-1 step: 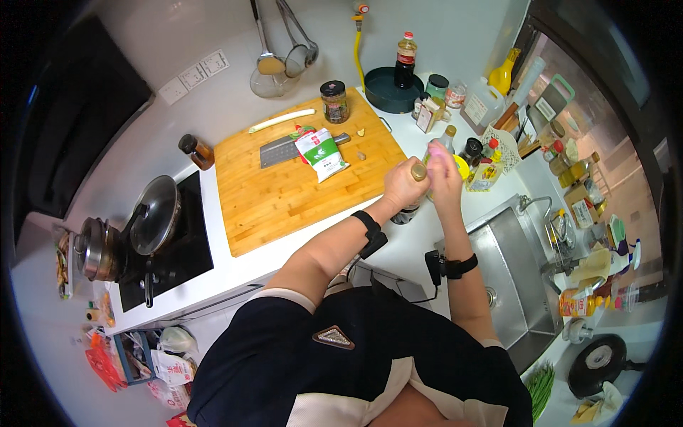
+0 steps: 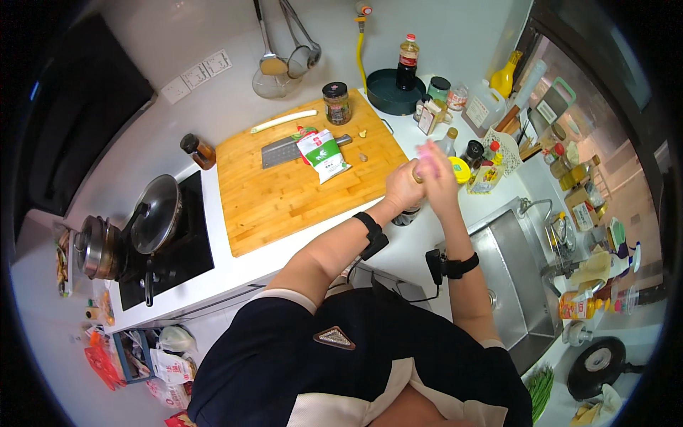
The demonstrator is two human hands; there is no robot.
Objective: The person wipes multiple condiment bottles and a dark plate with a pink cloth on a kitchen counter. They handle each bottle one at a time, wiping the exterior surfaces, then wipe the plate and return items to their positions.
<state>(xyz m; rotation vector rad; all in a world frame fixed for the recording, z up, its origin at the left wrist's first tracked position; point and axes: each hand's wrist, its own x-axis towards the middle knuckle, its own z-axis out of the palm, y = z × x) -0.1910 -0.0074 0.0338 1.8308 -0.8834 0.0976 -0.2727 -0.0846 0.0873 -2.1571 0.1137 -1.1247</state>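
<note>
At the white counter [image 2: 408, 135], a bottle [image 2: 405, 217] is held.

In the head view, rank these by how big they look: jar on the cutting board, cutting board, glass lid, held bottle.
1. Cutting board
2. Glass lid
3. Jar
Unsure: held bottle, mostly covered.

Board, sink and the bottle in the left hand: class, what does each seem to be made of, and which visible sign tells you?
The board: probably bamboo or wood, smooth; yellow-brown with patchy strips.
The sink: likely stainless steel, satin; silvery grey with soft reflections.
The bottle: glass or plastic, unclear; below the left hand only a dark lower part shows.
</note>
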